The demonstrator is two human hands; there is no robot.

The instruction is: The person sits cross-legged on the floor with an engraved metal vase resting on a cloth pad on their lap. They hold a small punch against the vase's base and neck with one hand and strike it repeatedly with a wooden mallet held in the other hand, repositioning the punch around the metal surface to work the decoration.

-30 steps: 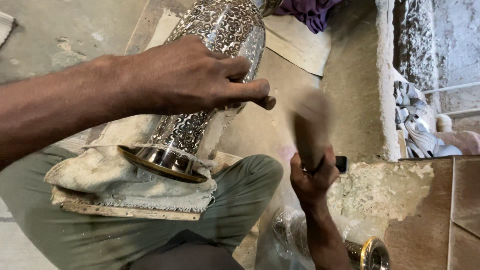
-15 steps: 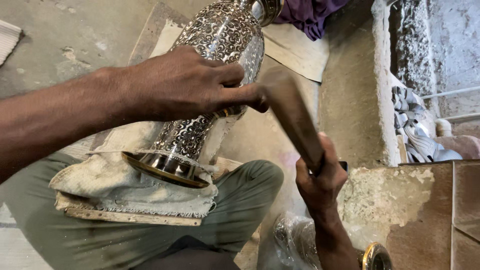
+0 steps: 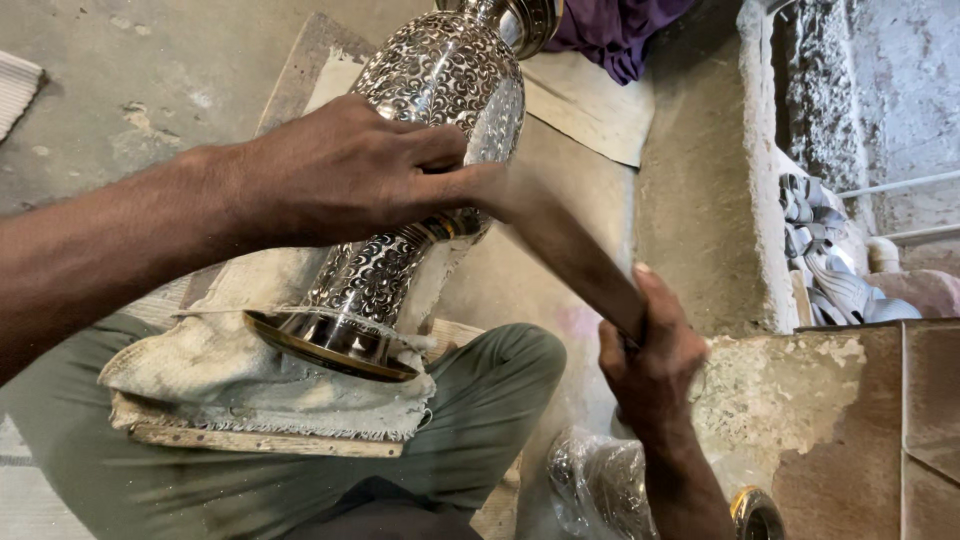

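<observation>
Mid-hammering: the left hand (image 3: 350,175) clamps the vase (image 3: 420,150) lying across the cloth (image 3: 230,385) on the lap, right hand (image 3: 650,360) fisted round the mallet (image 3: 570,250); next blow needs steady aim.

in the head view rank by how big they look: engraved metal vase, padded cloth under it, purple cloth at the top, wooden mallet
1. engraved metal vase
2. padded cloth, close behind the vase
3. wooden mallet, blurred, so unsure against the next
4. purple cloth, cut off by the frame edge
</observation>
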